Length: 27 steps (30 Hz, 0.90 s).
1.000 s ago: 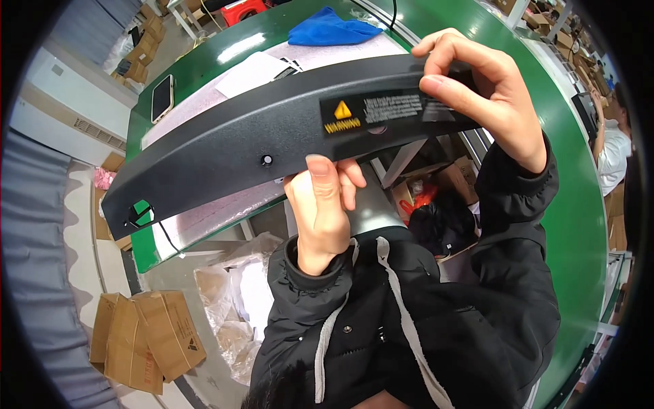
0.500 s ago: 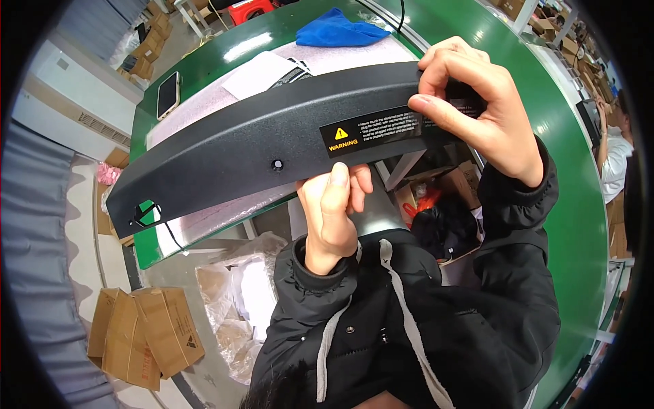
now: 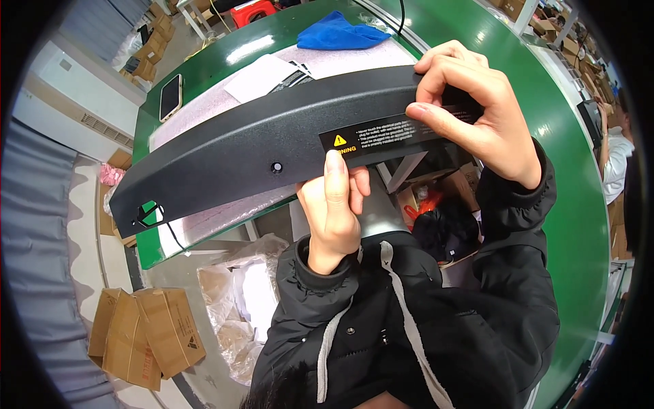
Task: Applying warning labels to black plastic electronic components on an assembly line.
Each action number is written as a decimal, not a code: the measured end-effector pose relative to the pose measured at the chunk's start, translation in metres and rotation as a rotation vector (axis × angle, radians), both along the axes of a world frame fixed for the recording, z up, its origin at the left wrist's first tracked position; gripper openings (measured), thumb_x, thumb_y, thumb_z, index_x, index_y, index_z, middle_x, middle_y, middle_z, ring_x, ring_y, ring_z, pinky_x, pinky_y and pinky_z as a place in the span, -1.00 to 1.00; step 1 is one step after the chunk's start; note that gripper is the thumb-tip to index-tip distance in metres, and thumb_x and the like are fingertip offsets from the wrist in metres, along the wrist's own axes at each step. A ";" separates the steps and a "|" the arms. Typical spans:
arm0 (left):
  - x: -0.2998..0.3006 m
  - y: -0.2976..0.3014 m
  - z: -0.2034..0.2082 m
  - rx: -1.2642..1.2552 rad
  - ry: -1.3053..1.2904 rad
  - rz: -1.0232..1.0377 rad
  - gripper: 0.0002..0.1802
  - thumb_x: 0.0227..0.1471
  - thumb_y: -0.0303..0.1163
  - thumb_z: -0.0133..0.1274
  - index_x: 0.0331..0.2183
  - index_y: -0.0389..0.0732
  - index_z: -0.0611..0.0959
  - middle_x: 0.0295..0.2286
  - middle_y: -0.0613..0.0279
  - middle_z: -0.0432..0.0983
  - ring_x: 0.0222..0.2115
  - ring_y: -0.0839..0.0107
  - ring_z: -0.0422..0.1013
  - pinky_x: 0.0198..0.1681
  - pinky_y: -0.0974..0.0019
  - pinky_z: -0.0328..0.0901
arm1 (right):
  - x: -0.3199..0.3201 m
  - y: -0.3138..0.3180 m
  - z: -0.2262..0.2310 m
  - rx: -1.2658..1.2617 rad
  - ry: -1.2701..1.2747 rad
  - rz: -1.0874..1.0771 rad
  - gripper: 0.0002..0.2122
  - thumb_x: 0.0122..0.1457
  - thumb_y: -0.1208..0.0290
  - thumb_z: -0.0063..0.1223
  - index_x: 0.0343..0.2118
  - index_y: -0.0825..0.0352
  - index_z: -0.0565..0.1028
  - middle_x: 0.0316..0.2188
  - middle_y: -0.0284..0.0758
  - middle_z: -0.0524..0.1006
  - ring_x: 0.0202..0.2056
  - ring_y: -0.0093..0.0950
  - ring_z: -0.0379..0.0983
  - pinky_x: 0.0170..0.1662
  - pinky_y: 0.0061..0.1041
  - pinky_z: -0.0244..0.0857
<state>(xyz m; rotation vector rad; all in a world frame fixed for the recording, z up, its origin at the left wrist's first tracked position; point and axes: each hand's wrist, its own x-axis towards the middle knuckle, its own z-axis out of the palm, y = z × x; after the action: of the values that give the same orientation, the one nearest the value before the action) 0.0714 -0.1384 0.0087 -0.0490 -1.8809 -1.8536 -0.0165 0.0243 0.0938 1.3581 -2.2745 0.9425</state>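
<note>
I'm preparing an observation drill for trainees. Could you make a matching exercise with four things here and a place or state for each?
1. Left hand
2. Right hand
3. Cloth
4. Phone

A. Lying on the left side of the green table
B. At the lower edge of the black panel, thumb at the label
C. Blue and rumpled
D. At the panel's right end

Pairs: 1-B, 2-D, 3-C, 4-A

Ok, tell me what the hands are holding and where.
A long black panel: the left hand grips its lower edge by the label, the right hand toward its right end.
</note>
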 end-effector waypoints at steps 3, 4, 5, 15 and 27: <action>0.000 0.001 0.000 0.052 0.028 0.012 -0.40 0.16 -0.23 -0.39 -0.83 -0.29 0.34 -0.86 0.34 0.16 -0.80 0.55 0.09 -0.66 0.46 -0.01 | -0.001 0.006 -0.001 -0.059 -0.095 0.036 -0.89 -0.12 0.53 0.15 -0.61 0.38 0.43 -0.63 -0.41 0.40 -0.31 -0.44 0.32 -0.13 -0.43 0.10; 0.000 0.001 0.000 0.052 0.041 0.011 -0.40 0.16 -0.23 -0.39 -0.83 -0.29 0.34 -0.86 0.34 0.16 -0.80 0.55 0.09 -0.66 0.46 -0.01 | -0.002 0.008 -0.002 -0.055 -0.085 0.054 -0.89 -0.12 0.53 0.15 -0.61 0.38 0.43 -0.63 -0.41 0.40 -0.31 -0.44 0.32 -0.13 -0.43 0.10; 0.000 0.000 0.000 0.050 0.045 0.004 -0.40 0.16 -0.24 -0.38 -0.83 -0.28 0.33 -0.86 0.34 0.16 -0.80 0.56 0.09 -0.66 0.46 -0.02 | -0.002 0.010 -0.002 -0.060 -0.101 0.078 -0.91 -0.13 0.54 0.14 -0.60 0.39 0.45 -0.62 -0.40 0.41 -0.33 -0.46 0.32 -0.13 -0.42 0.10; 0.001 0.000 -0.001 0.123 0.019 -0.024 -0.43 0.17 -0.27 -0.35 -0.82 -0.27 0.32 -0.86 0.34 0.17 -0.80 0.59 0.07 -0.68 0.49 -0.05 | 0.003 0.021 0.008 -0.085 -0.324 -0.067 -0.72 -0.16 0.59 0.18 -0.29 0.41 0.54 -0.68 -0.43 0.39 -0.37 -0.58 0.31 -0.18 -0.58 0.12; 0.001 0.000 -0.002 0.153 0.023 -0.044 -0.40 0.16 -0.20 -0.33 -0.81 -0.30 0.34 -0.86 0.33 0.18 -0.79 0.59 0.09 -0.66 0.48 -0.04 | -0.002 0.022 0.002 -0.045 -0.233 -0.094 -0.65 -0.21 0.60 0.25 -0.25 0.41 0.53 -0.70 -0.45 0.38 -0.33 -0.59 0.31 -0.23 -0.63 0.13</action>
<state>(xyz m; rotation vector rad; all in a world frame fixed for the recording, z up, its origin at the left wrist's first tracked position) 0.0722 -0.1386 0.0064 -0.0604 -1.7308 -2.0125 -0.0181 0.0463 0.0961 1.1642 -2.4457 1.1650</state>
